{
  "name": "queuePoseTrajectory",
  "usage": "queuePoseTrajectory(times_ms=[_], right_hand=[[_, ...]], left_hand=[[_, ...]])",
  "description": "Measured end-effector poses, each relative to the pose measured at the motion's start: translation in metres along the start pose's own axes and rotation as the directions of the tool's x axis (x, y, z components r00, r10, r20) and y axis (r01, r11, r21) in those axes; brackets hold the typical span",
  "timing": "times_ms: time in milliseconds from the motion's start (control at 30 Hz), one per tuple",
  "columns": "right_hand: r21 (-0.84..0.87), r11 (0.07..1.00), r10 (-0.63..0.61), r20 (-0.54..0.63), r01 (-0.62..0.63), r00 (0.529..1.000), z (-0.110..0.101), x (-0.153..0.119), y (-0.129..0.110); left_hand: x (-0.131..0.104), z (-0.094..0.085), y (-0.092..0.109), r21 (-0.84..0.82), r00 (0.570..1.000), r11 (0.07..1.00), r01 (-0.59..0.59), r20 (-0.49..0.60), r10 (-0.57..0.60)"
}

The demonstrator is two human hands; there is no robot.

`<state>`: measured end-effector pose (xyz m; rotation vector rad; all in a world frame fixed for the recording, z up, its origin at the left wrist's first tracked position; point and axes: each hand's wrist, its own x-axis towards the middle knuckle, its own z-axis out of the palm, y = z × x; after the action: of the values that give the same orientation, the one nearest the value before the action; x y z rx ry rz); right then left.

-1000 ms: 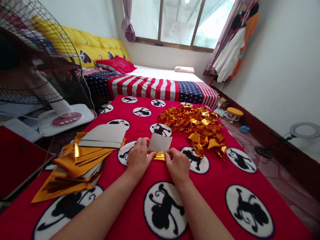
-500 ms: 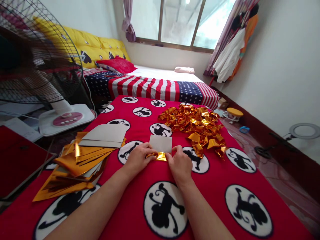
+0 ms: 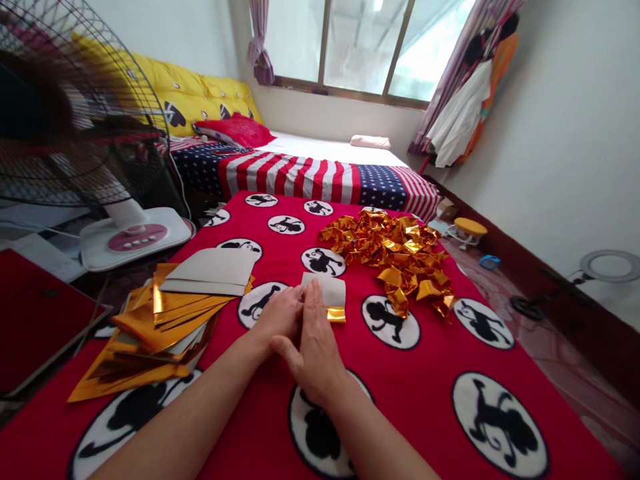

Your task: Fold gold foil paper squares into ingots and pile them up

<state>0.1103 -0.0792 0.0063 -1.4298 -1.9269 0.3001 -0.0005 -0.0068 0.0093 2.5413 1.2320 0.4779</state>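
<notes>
A small sheet of gold foil paper point(image 3: 332, 291) lies pale side up on the red cloth point(image 3: 420, 400), its near edge folded over in a gold strip. My right hand point(image 3: 315, 340) is open and flat, its straight fingers lying across the left part of the sheet and its thumb out to the left. My left hand point(image 3: 279, 317) is at the sheet's left edge with fingers bent together on it; the right hand partly hides its fingertips.
To the left lies a stack of gold foil sheets point(image 3: 145, 333), topped by pale sheets point(image 3: 210, 270). A heap of folded gold foil pieces point(image 3: 385, 240) sits at the back right. A fan point(image 3: 135, 233) stands beyond the cloth's left edge, and a bed point(image 3: 300, 170) is behind.
My right hand has left the strip's right end and moved left, flattening across the sheet beside my left hand. The strip's right end now shows uncovered.
</notes>
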Motion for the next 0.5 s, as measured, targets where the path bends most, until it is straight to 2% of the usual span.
queuePoseTrajectory(times_ms=[100,233,367,500], right_hand=[[-0.009,0.997,0.079,0.068,-0.078,0.995,0.012,0.000,-0.008],[-0.085,0.985,0.161,0.108,-0.152,0.981,0.012,0.000,-0.003],[-0.235,0.962,0.194,0.214,-0.142,0.957,-0.003,-0.007,0.009],[-0.391,0.910,0.249,0.252,-0.137,0.935,-0.023,-0.019,0.025]], left_hand=[[0.001,0.000,0.000,-0.027,0.999,0.999,0.032,-0.014,-0.032],[0.000,0.001,-0.002,0.007,1.000,1.000,0.004,0.017,-0.004],[-0.002,0.002,-0.002,-0.013,1.000,1.000,-0.019,-0.025,0.019],[-0.004,0.002,-0.003,-0.084,0.998,0.996,-0.016,-0.063,0.011]])
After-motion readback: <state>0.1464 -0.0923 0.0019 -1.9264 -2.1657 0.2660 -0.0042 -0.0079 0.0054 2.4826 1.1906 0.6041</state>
